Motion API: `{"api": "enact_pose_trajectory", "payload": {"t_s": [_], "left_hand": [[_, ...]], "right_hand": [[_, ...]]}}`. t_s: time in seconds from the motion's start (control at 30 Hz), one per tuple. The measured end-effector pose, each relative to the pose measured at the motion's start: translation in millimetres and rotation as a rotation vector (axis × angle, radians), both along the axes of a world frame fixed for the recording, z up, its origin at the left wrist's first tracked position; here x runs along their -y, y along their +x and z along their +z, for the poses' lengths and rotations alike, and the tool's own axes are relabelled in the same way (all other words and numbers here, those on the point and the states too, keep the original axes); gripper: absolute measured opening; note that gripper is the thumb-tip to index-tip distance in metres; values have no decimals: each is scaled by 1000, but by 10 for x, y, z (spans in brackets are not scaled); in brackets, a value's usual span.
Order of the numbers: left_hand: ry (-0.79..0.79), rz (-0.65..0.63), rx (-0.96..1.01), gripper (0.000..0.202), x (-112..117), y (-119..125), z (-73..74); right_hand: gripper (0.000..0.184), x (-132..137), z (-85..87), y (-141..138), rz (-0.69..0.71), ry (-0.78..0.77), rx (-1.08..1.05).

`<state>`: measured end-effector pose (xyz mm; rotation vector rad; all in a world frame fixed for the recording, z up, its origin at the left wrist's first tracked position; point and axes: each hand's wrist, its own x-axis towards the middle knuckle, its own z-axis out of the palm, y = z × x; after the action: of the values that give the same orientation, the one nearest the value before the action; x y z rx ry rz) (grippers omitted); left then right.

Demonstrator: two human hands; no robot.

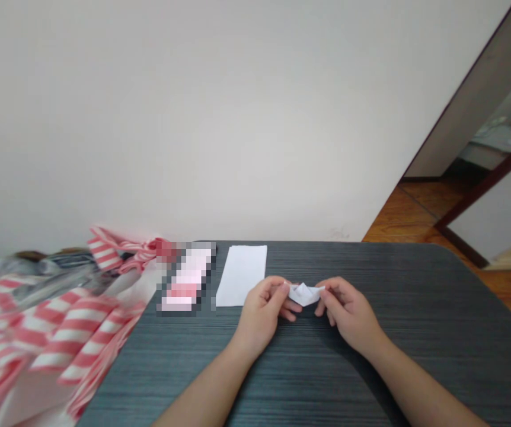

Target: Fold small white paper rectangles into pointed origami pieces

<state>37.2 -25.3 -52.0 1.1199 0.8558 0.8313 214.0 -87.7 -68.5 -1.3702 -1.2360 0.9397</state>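
Note:
A small white folded paper boat (304, 294) is held between my two hands over the dark table. Its middle rises to a point and its two ends stretch out sideways. My left hand (263, 312) pinches the left end between thumb and fingers. At the other end, my right hand (348, 309) grips the tip in the same way. Both hands are closed on the paper, with the lower fingers curled beneath it. Just beyond my left hand lies a stack of white paper sheets (243, 274), flat on the table.
The dark wood-grain table (309, 379) stands against a pale wall (246, 118). A blurred-out pinkish item (188, 276) lies at its left edge. Red-and-white striped cloth (73, 326) is heaped on the left. To the right, a doorway shows wooden floor (415, 210).

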Motion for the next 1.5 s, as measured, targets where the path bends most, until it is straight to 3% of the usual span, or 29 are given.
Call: {"api": "enact_pose_trajectory", "payload": {"t_s": [0.2, 0.43, 0.6, 0.8, 0.93, 1.33, 1.5], "left_hand": [[-15, 18, 94, 28, -17, 3, -46], [-40, 1, 215, 24, 4, 5, -26], [25, 11, 156, 23, 26, -1, 1], [83, 33, 85, 20, 38, 0, 25], [99, 12, 107, 19, 47, 1, 42], [-95, -87, 285, 23, 39, -4, -18], [-42, -195, 112, 32, 32, -27, 8]], "right_hand": [[22, -7, -25, -13, -84, 15, -99], [22, -22, -52, -4, -81, 37, -268], [23, -22, -11, -12, -32, 25, -305], [34, 12, 32, -31, 51, -19, -235], [28, 9, 43, -38, 69, -86, -152], [30, 20, 41, -12, -14, -64, -28], [26, 29, 122, -31, -2, -48, 73]]}}
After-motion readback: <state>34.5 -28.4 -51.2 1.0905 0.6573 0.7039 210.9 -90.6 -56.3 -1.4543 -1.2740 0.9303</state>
